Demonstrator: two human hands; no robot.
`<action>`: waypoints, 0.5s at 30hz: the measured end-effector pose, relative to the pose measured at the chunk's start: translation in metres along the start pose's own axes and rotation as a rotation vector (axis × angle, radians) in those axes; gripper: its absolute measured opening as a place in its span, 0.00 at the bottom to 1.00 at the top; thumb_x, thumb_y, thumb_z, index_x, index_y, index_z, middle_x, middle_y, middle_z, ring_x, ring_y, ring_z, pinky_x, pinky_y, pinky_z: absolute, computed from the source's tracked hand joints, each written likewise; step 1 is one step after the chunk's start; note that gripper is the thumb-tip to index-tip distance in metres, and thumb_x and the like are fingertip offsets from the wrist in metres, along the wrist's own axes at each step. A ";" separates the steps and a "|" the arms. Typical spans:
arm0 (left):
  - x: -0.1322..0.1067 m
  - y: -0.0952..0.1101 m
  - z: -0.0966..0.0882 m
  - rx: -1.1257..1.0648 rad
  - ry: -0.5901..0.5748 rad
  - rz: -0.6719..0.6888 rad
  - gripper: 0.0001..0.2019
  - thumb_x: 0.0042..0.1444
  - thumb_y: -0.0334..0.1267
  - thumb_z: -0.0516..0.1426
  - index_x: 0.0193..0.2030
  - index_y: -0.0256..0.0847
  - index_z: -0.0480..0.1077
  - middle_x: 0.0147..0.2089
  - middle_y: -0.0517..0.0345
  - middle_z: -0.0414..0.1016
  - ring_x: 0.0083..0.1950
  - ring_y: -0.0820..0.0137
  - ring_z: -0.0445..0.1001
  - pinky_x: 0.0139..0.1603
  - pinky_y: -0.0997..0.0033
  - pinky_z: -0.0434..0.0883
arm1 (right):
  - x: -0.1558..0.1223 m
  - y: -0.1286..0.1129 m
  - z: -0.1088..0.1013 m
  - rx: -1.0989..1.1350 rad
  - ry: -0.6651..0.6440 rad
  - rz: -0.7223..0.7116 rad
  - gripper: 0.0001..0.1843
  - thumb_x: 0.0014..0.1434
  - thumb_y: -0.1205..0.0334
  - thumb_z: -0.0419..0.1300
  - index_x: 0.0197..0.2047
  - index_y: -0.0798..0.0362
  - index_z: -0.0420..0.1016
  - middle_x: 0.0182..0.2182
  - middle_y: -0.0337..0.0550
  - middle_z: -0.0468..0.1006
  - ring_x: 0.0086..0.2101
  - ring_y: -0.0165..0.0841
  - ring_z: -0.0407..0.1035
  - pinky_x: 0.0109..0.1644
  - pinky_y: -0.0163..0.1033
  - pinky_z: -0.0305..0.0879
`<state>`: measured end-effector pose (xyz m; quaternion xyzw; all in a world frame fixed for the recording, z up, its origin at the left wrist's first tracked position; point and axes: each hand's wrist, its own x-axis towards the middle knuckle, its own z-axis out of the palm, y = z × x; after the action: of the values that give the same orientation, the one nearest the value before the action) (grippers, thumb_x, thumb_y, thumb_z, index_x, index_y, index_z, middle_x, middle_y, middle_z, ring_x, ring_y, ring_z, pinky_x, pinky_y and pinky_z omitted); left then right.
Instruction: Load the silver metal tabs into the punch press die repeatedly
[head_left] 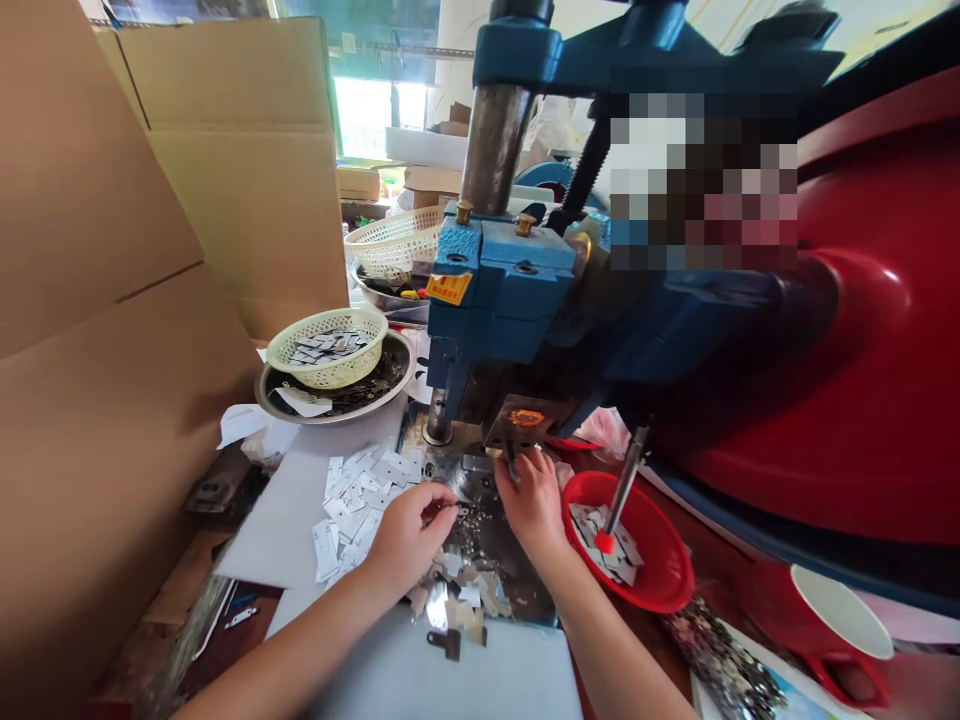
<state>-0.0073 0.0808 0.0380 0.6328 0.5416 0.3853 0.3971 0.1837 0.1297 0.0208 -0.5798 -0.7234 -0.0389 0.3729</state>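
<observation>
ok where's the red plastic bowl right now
The red plastic bowl sits low in the head view, right of centre, beside the right hand and below the blue metal press.

The dark wooden surface (pixel 214 665) carries a white sheet (pixel 285 520) at near left, strewn with small metal plates (pixel 352 500). At far left stands a round metal tray (pixel 264 396) with a cream basket (pixel 330 372) in it. The blue press (pixel 495 290) stands in the middle, with a red bowl (pixel 667 590) just to its right and a red mug (pixel 780 615) at near right. A second white sheet (pixel 465 690) lies nearest.
</observation>
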 end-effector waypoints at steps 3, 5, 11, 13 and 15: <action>0.011 0.005 0.001 -0.052 0.022 -0.018 0.08 0.53 0.35 0.55 0.39 0.42 0.73 0.37 0.59 0.78 0.37 0.68 0.74 0.41 0.69 0.71 | 0.004 -0.006 0.003 -0.051 -0.045 -0.064 0.13 0.61 0.61 0.52 0.30 0.53 0.75 0.29 0.45 0.72 0.37 0.38 0.65 0.43 0.44 0.61; 0.018 0.007 0.002 -0.061 0.043 -0.014 0.08 0.53 0.35 0.55 0.38 0.42 0.73 0.37 0.59 0.78 0.38 0.68 0.74 0.41 0.69 0.70 | 0.001 -0.007 0.000 -0.057 -0.064 -0.120 0.12 0.61 0.60 0.52 0.34 0.51 0.76 0.31 0.44 0.74 0.40 0.38 0.65 0.48 0.45 0.61; 0.041 0.011 0.009 -0.047 0.087 -0.001 0.07 0.53 0.36 0.56 0.36 0.42 0.74 0.35 0.59 0.77 0.36 0.69 0.74 0.40 0.69 0.69 | -0.012 -0.003 -0.009 -0.053 -0.097 -0.205 0.12 0.61 0.58 0.55 0.45 0.47 0.74 0.42 0.42 0.76 0.49 0.40 0.63 0.59 0.54 0.52; 0.049 0.012 0.013 -0.022 0.089 0.009 0.06 0.53 0.36 0.56 0.36 0.42 0.74 0.35 0.59 0.77 0.36 0.69 0.73 0.39 0.69 0.69 | -0.016 0.000 -0.007 0.012 -0.062 -0.174 0.13 0.61 0.57 0.53 0.47 0.48 0.73 0.44 0.44 0.75 0.49 0.40 0.64 0.57 0.54 0.57; 0.056 0.012 0.018 0.023 0.086 0.018 0.07 0.53 0.36 0.56 0.36 0.42 0.75 0.35 0.59 0.78 0.37 0.68 0.73 0.40 0.68 0.69 | -0.018 0.004 -0.005 0.074 -0.031 -0.132 0.15 0.62 0.57 0.52 0.49 0.49 0.71 0.45 0.46 0.75 0.49 0.40 0.65 0.53 0.53 0.61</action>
<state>0.0208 0.1334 0.0454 0.6249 0.5569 0.4096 0.3628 0.1904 0.1138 0.0129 -0.5171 -0.7668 -0.0278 0.3792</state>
